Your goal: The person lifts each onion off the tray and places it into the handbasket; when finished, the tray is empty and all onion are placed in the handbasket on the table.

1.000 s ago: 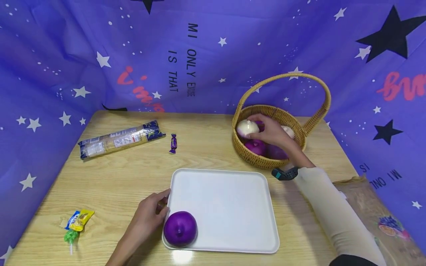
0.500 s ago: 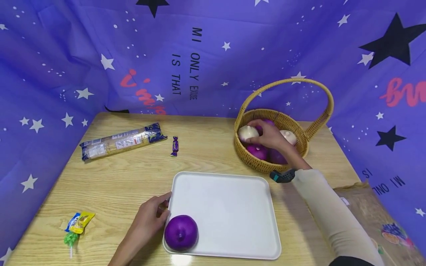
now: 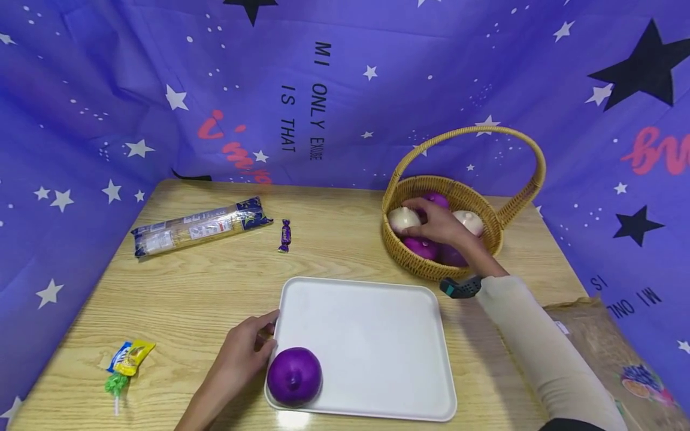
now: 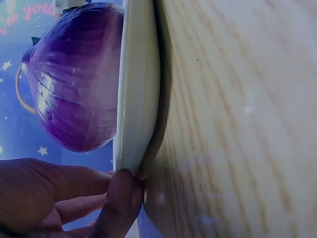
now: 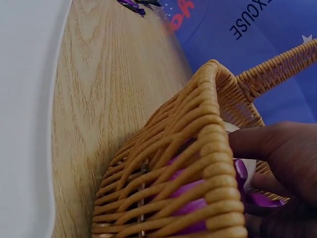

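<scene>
A purple onion sits on the near left corner of the white tray. My left hand pinches the tray's left edge; the left wrist view has the thumb and fingers at the rim, beside the purple onion. Inside the wicker basket, my right hand holds a white onion between thumb and fingers at the left wall. Around it lie another pale onion and several purple ones, such as a magenta onion. Basket weave hides part of the grip in the right wrist view.
A clear and blue pack of noodles and a purple wrapped candy lie at the back left. Candy packets and a green lollipop are at front left. A brown bag lies at the right. The basket's handle arches high.
The white onion and my right hand have gone slightly lower into the basket. My left hand stays at the tray's edge. The whole head view has shifted a little.
</scene>
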Demonstrator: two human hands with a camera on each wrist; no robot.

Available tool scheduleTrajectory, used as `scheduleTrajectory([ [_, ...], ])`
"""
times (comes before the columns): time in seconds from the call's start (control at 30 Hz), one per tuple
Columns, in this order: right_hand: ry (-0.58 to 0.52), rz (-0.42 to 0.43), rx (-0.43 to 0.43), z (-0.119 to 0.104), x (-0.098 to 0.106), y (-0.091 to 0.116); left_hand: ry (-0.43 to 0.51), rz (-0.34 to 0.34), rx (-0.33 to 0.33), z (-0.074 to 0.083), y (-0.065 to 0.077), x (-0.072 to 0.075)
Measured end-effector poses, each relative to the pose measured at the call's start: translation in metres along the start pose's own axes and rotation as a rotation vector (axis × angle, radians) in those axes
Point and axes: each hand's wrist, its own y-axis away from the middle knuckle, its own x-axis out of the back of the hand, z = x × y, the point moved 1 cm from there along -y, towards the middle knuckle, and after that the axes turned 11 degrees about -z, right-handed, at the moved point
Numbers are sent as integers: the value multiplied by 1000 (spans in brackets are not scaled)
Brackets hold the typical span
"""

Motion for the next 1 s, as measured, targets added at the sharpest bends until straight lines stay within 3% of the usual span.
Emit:
scheduleTrajectory([
  [0.23,37,24,31,-7,8,12,2,9,-12,1,1,0],
  [0.5,136,52,56,-37,23,32,-15,37,-18,4,1,4],
  [0.63,48,29,87,-47,20,42,-1,26,-8,4,1,4],
  [0.73,-98,-18,143,-56,13,53,5,12,2,3,1,1],
  [0.87,-314,-93,226,-83,5,69,-7,14,-11,1,0,-1],
  [1.0,-405,-153,299,-108,-6,82,-24,27,-27,1,-1,-1],
])
